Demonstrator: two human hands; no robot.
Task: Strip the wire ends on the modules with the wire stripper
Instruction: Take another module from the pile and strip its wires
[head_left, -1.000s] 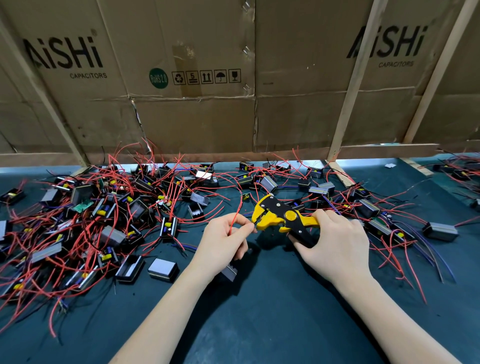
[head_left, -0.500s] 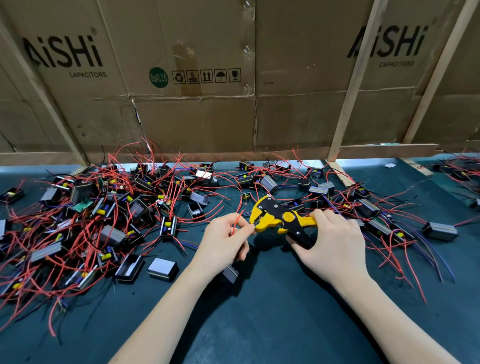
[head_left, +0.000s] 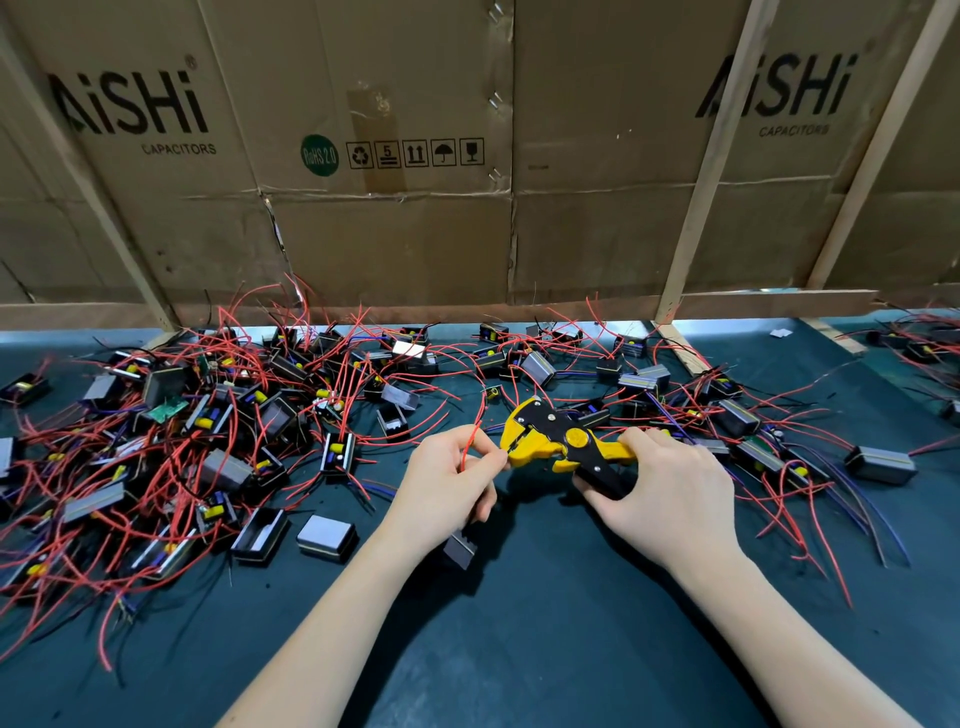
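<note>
module (head_left: 460, 548) mostly hidden under left hand (head_left: 448, 491), wire stripper (head_left: 563, 446) handles covered by right hand (head_left: 670, 493)

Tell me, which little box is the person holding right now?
The module hanging just below the left hand. Its red wire is pinched in those fingers at the wire stripper; all the other modules lie loose on the table.

Hands (head_left: 449, 488) feed red wire (head_left: 470, 441) into stripper (head_left: 558, 441).

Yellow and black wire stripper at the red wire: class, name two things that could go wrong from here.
1. The left hand pinches the thin red wire right beside the yellow and black wire stripper head, so fingertips might get nipped.
2. The small black module dangles below that hand; a hard pull could strain its wire.
</note>
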